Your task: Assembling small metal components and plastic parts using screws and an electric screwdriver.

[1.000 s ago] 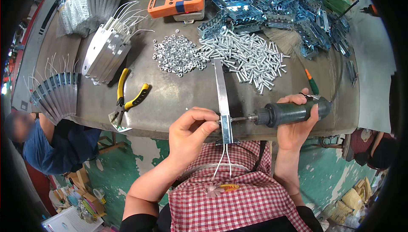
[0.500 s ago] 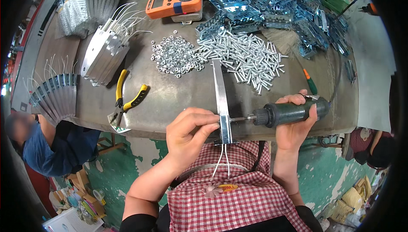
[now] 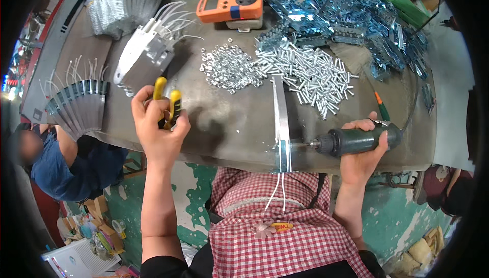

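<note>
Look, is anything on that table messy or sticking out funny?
The long metal strip pokes past the table's front edge, its white wires dangling. Screws and nuts lie in loose heaps.

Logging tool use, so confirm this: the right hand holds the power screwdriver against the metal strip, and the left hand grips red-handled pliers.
One detail is wrong. In the head view the pliers in the left hand have yellow handles, not red. The right hand does hold the power screwdriver against the metal strip.

Lying behind the screw pile (image 3: 310, 72): washer heap (image 3: 229, 66) leftward, orange meter (image 3: 229, 7) beyond, blue brackets (image 3: 351, 13) rightward.
</note>
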